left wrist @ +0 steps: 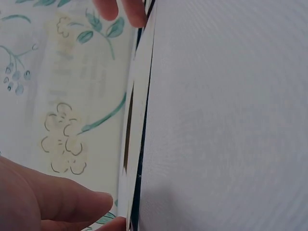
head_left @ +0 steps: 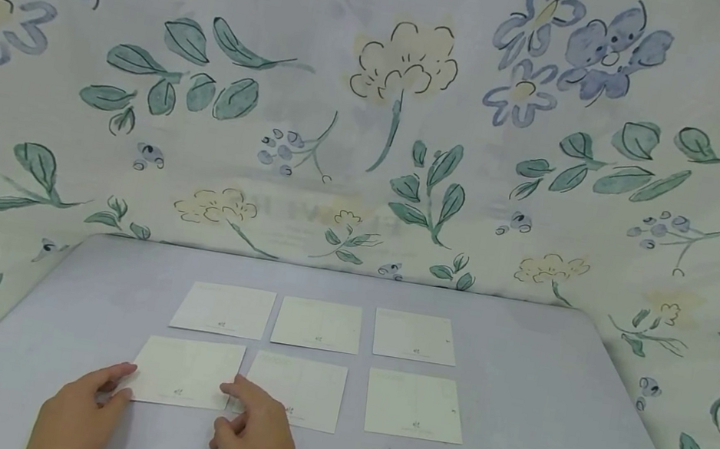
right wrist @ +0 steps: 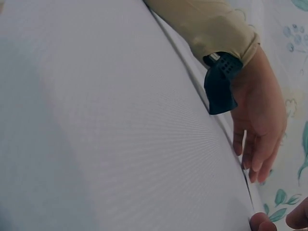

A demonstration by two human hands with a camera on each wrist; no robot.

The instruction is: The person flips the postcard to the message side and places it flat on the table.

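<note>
Several pale blank-looking cards lie in two rows on the table. My left hand point(head_left: 80, 412) holds the left edge of the front-left card point(head_left: 184, 373), thumb and fingers at its lower left. My right hand point(head_left: 262, 435) is at that card's right edge, its index fingertip on the edge and its thumb bent below. Just right of it lies the front-middle card point(head_left: 300, 394), partly covered by my right fingers. In the left wrist view, my left thumb and a finger point(left wrist: 113, 225) meet thin strips seen edge-on; how the card is pinched is hard to see.
Farther right lies the front-right card point(head_left: 417, 406). Behind stand the back-left card point(head_left: 223, 309), back-middle card point(head_left: 317, 324) and back-right card point(head_left: 415, 336). A flowered cloth point(head_left: 378, 103) rises behind the grey-white table point(head_left: 547, 423).
</note>
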